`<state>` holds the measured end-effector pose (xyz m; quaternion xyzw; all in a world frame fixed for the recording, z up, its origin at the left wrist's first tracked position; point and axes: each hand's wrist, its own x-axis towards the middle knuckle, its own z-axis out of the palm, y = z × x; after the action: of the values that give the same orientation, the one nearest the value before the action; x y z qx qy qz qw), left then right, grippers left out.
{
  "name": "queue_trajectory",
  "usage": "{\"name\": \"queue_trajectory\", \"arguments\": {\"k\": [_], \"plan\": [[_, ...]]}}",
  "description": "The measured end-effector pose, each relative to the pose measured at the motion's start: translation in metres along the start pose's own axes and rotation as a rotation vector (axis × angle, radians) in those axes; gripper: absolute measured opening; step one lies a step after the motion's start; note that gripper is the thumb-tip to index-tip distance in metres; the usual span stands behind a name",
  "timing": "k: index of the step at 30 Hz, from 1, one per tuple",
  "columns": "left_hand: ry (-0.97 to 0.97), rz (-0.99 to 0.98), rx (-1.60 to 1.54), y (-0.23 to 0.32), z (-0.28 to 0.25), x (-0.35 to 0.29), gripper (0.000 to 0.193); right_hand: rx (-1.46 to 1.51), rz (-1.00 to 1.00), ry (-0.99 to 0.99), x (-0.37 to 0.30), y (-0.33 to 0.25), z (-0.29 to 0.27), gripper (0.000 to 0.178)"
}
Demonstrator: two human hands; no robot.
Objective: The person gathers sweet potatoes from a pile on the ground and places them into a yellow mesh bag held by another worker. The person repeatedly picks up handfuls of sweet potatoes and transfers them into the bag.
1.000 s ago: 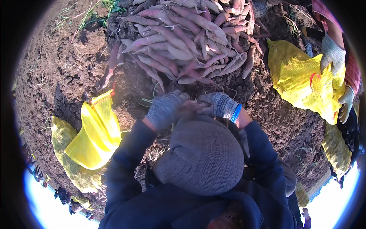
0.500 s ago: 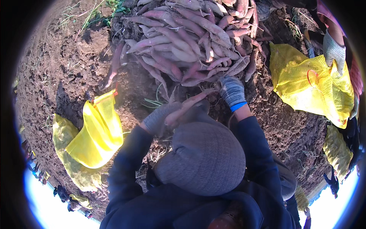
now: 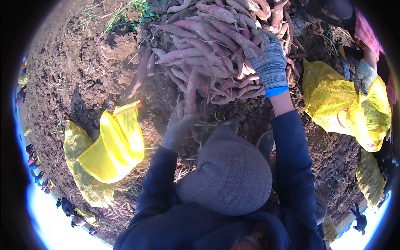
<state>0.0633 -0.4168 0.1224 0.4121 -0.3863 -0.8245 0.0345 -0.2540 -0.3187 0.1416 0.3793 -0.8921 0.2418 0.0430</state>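
A heap of pinkish-purple sweet potatoes (image 3: 204, 46) lies on the soil ahead of me. My left hand (image 3: 178, 127), in a grey knit glove, is closed on the lower end of a long sweet potato (image 3: 191, 93), whose far end reaches the heap's near edge; the hand is slightly blurred. On the heap's right side rests my right hand (image 3: 268, 60), in a grey glove with a blue cuff. Its fingers are stretched out and apart over the sweet potatoes, touching them from above.
To the left, a bright yellow mesh bag (image 3: 114, 148) lies over a filled, duller bag (image 3: 79, 146). At right, a co-worker's gloved hand (image 3: 365, 77) holds another yellow mesh bag (image 3: 333, 100). One loose sweet potato (image 3: 141, 73) lies left of the heap. My grey-covered knee (image 3: 229, 171) is below.
My right hand has moved forward from the heap's near edge onto its right side, its fingers spreading. My left hand has moved forward, its sweet potato swung from slanting to nearly upright in the picture.
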Motion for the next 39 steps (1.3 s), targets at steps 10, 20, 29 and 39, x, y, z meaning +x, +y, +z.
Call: {"name": "queue_trajectory", "arguments": {"k": [10,20,29,39], "plan": [[-0.092,-0.053,-0.006,0.014,0.010,-0.001,0.075,0.515,-0.256,-0.225,-0.063,-0.032,0.040,0.029],[-0.114,0.121,0.696,0.011,-0.032,-0.009,0.052,0.214,-0.432,-0.630,-0.089,-0.014,0.013,0.034],[0.047,0.421,0.922,0.002,0.009,-0.019,0.048,0.147,-0.183,-1.045,-0.192,0.040,0.038,0.031],[0.209,0.255,-0.141,-0.030,0.052,0.078,0.052,-0.087,-0.139,-0.138,0.005,0.014,0.003,0.071]]}}
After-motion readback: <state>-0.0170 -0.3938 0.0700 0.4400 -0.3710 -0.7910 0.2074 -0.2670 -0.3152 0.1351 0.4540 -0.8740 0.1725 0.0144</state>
